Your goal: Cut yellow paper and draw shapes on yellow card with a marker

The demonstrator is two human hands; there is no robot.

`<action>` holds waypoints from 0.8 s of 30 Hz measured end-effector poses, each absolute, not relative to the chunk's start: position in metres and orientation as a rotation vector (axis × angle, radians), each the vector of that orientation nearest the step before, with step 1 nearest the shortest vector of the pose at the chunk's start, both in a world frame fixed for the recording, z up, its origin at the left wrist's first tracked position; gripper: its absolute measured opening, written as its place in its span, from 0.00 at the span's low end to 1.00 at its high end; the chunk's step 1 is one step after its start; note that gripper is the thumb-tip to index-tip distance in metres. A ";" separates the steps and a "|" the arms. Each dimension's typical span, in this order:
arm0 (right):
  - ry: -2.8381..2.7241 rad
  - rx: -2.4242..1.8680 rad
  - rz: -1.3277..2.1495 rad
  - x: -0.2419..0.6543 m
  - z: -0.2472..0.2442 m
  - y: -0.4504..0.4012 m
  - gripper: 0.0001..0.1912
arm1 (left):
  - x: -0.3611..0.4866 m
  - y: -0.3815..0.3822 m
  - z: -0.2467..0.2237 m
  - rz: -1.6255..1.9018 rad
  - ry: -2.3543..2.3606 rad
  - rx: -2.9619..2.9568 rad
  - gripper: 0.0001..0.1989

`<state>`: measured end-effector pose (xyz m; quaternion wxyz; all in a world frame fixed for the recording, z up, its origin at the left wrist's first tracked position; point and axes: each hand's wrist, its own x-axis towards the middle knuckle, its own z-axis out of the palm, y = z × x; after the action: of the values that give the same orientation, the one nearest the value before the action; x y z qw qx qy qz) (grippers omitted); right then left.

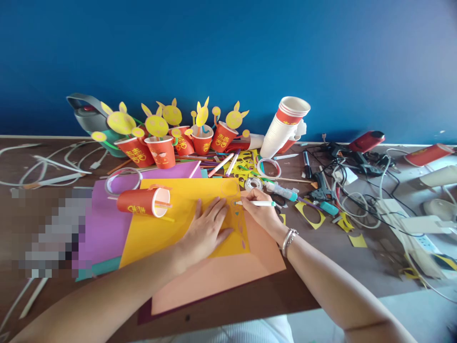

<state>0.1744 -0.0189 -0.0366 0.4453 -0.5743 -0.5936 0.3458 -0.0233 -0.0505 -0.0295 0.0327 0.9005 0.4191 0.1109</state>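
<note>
My right hand [262,212] is closed around a white marker with a green end [262,203], its tip at the right part of a yellow-orange paper sheet [178,238]. Small drawn shapes, some coloured in, run down the sheet's right edge near the tip. Spread flat on the same sheet, my left hand [205,231] has its fingers apart and holds nothing. A red paper cup [137,202] lies on its side to the left of that hand, with orange strips at its mouth. Under the yellow sheet are peach paper [203,281] and purple paper [107,228].
Red cups with yellow rabbit-eared paper figures [160,152] stand along the blue wall. A tall cup stack [280,131] leans behind the hands. Paper offcuts [310,215], a glue gun [321,188], tangled cables [364,205] and a power strip [424,243] lie to the right.
</note>
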 end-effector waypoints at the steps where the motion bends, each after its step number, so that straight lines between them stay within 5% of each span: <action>1: -1.470 -1.416 0.870 0.174 -0.037 -0.019 0.09 | -0.023 -0.050 -0.029 0.341 1.292 2.772 0.23; 24: -1.497 -1.464 0.841 0.174 -0.032 -0.021 0.11 | -0.022 -0.051 -0.028 0.369 1.297 2.770 0.22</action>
<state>0.1741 -0.0209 -0.0323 0.4281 -0.5864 -0.5995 0.3367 -0.0223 -0.0509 -0.0277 0.0306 0.8987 0.4208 0.1196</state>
